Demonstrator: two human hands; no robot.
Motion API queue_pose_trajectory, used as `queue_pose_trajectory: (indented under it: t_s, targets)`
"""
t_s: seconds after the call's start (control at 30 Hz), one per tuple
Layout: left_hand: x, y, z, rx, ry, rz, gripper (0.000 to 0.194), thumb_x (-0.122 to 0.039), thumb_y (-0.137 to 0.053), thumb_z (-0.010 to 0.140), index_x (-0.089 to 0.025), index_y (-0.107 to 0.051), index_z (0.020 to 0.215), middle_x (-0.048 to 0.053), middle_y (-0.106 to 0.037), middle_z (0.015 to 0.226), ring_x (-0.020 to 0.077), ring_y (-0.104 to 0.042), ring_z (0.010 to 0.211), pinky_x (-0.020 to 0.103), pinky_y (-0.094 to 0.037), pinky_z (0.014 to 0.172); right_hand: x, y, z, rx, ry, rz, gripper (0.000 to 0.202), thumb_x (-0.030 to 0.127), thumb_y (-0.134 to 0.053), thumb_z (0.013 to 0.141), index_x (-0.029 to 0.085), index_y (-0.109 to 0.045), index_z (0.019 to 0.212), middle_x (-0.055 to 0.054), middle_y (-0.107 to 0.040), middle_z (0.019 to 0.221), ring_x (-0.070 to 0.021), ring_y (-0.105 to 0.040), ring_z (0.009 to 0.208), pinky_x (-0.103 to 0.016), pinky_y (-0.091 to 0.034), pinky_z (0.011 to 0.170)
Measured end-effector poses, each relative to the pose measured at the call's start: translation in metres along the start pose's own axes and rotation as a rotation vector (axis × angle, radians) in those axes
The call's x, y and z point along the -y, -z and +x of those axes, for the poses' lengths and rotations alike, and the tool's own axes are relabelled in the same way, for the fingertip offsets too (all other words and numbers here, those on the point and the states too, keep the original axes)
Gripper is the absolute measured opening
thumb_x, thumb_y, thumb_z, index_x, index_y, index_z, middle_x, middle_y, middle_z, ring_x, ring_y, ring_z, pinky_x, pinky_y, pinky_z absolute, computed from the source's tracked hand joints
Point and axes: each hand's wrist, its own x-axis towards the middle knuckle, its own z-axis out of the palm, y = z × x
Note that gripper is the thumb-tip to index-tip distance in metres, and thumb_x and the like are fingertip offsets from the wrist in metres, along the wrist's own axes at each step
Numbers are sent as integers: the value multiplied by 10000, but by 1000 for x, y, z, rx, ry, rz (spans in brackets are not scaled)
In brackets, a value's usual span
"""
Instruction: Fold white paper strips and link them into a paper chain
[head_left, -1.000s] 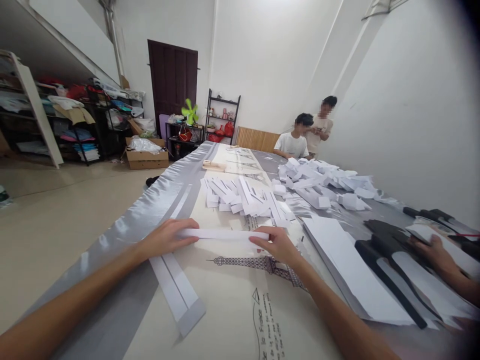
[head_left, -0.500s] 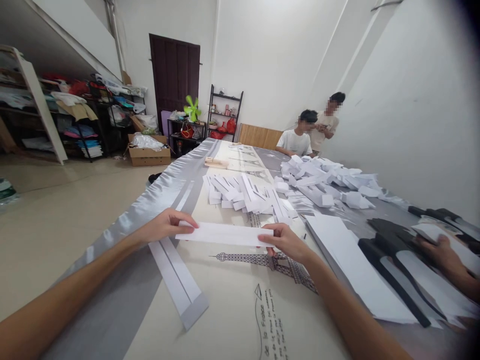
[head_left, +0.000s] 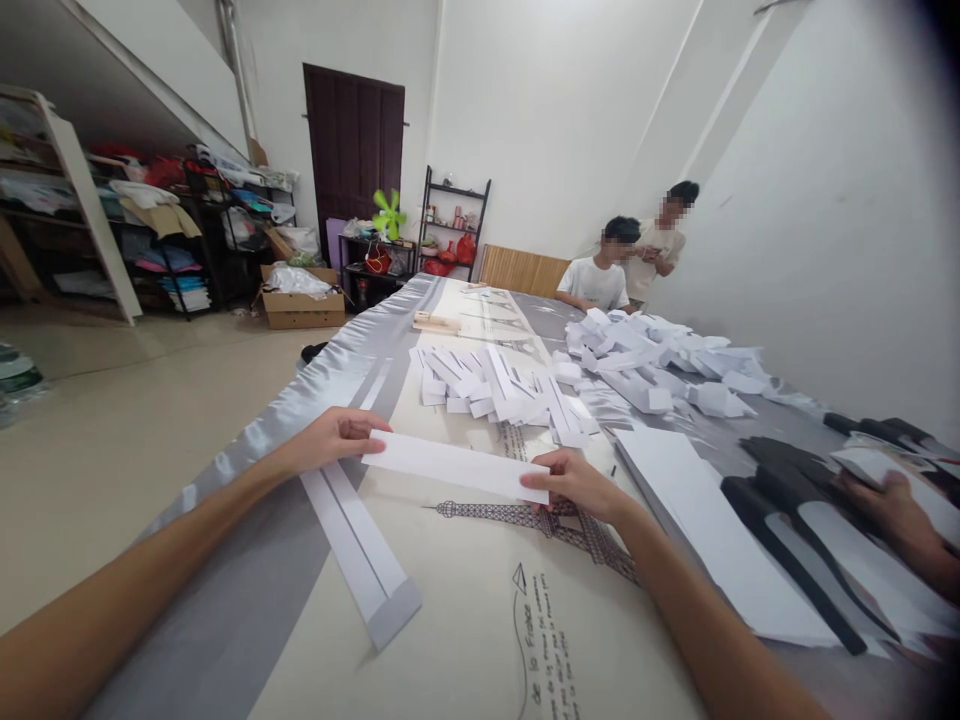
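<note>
A white folded paper strip (head_left: pixel 454 466) is stretched between my two hands, a little above the tablecloth. My left hand (head_left: pixel 339 438) pinches its left end, and my right hand (head_left: pixel 574 482) pinches its right end between thumb and fingers. The strip slants, with its left end farther from me. Below my left hand, another folded paper strip (head_left: pixel 360 555) lies on the cloth, its seam facing up and its near end folded over. Beyond the held strip rests a pile of similar folded strips (head_left: pixel 495 385).
A stack of white paper (head_left: pixel 720 540) lies at the right, beside black-edged items (head_left: pixel 787 560). Another person's hand (head_left: pixel 900 510) holds paper at the far right. A heap of folded paper pieces (head_left: pixel 660 355) covers the back right, near two people. The tablecloth (head_left: pixel 225 590) hangs over the left edge.
The held strip has tilted: its left end has risen and moved slightly away with my left hand, while its right end has dropped slightly. The strip on the cloth is still there.
</note>
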Motion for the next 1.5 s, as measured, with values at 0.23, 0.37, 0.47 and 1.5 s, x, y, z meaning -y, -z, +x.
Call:
queue_pose_trajectory:
  t_s: [0.23,0.37,0.47,1.5]
  targets:
    - [-10,-5,-1,181,-57,233,355,-475,-713,828,-166,-743,999,6,-642,728,146,-547,670,223,-403,616,-6,3,5,-336,88,83,495,531,-773,780,197,-479,564,58,-405,548,-97,-362,519,-262,-326,517]
    - [-24,-12,-3,302,-89,243,326,-472,-665,872,-156,-739,839,25,-670,771,147,-543,697,226,-384,629,-5,0,8,-473,135,135,513,544,-779,770,209,-451,563,49,-341,576,-106,-316,526,-277,-282,489]
    - [-27,-14,-4,327,-34,189,388,-510,-650,879,-145,-696,757,20,-652,685,127,-511,617,220,-339,557,-5,-3,9,-560,174,174,499,557,-776,769,220,-457,584,42,-305,601,-117,-314,539,-282,-284,481]
    - [-27,-9,-6,308,-12,135,393,-468,-654,881,-151,-582,660,-20,-524,587,96,-421,546,224,-291,520,-10,4,7,-681,155,121,422,561,-777,764,201,-613,618,26,-479,544,-116,-369,493,-286,-276,460]
